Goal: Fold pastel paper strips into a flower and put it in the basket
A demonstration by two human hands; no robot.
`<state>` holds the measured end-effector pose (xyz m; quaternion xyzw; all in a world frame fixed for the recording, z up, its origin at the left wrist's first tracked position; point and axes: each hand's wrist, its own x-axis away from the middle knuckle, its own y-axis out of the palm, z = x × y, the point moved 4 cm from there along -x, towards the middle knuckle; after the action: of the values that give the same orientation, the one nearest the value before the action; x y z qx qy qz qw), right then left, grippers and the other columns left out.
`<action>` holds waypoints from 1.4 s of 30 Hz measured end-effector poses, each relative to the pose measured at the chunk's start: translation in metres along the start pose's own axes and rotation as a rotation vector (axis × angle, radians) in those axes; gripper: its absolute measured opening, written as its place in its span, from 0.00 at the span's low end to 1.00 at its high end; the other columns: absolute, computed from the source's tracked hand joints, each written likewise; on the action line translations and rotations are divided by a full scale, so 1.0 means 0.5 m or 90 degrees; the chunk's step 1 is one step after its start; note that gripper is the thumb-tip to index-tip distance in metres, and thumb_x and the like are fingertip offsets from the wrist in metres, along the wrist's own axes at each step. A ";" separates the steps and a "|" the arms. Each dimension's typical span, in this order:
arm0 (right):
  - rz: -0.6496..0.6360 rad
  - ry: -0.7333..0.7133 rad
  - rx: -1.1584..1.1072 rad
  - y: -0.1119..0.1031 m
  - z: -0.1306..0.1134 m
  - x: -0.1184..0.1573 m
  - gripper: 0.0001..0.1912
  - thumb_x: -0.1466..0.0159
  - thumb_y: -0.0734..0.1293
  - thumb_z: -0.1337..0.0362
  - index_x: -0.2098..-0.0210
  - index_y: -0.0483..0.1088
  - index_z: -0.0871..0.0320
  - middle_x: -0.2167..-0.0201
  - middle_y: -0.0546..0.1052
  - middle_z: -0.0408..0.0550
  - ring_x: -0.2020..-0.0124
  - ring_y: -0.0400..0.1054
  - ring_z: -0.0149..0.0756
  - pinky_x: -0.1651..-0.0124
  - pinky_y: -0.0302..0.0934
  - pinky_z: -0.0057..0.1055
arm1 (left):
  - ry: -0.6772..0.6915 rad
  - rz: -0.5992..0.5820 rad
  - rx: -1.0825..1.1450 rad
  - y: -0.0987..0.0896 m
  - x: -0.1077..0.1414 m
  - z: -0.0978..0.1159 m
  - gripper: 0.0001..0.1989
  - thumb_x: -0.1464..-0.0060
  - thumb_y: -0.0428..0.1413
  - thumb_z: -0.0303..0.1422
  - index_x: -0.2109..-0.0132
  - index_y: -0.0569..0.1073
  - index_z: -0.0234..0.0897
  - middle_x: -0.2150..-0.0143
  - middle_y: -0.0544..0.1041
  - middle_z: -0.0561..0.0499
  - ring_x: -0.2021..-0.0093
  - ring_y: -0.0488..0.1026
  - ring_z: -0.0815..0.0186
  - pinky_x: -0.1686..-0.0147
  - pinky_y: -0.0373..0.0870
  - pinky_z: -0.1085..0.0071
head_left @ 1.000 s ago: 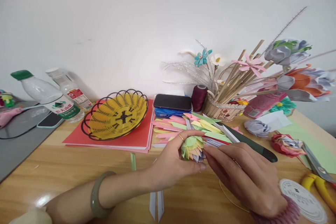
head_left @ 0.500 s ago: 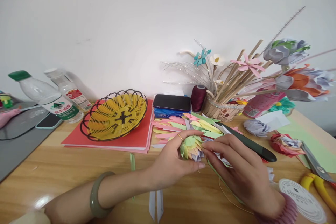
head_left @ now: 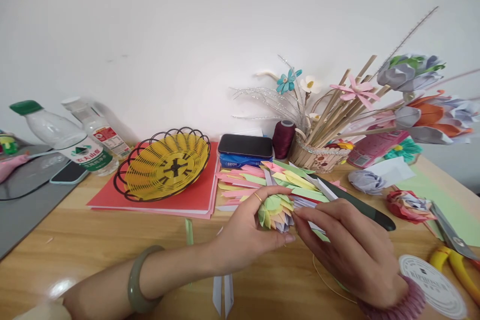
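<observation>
- Left hand (head_left: 242,235) curls thumb and forefinger around the layered green-yellow-peach-lilac paper flower (head_left: 275,210), held above the wooden table (head_left: 123,252), in front of the folded paper strips (head_left: 243,180).
- Right hand (head_left: 350,252) pinches at the flower's right edge; can't tell what's between the fingertips.
- Change: versus half a second ago, right hand has shifted slightly outward and rolled over; left grip about the same.
- Means, my read: fine edge work is ongoing, flower steadied by the left.

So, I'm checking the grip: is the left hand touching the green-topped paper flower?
Touching. The head view shows the left hand cupping the paper flower, fingers above and below.
</observation>
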<state>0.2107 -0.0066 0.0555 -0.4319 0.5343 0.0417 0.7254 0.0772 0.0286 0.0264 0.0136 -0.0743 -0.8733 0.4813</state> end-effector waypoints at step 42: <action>-0.020 0.001 0.026 0.002 -0.007 0.003 0.12 0.47 0.67 0.76 0.62 0.67 0.68 0.74 0.72 0.52 0.74 0.65 0.32 0.72 0.62 0.29 | 0.044 0.034 -0.160 -0.003 0.003 -0.001 0.26 0.56 0.58 0.28 0.48 0.62 0.45 0.47 0.66 0.51 0.49 0.64 0.62 0.47 0.57 0.66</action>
<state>0.2082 -0.0090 0.0533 -0.4254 0.5285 0.0190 0.7344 0.0752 0.0281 0.0257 -0.0188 0.0521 -0.8614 0.5049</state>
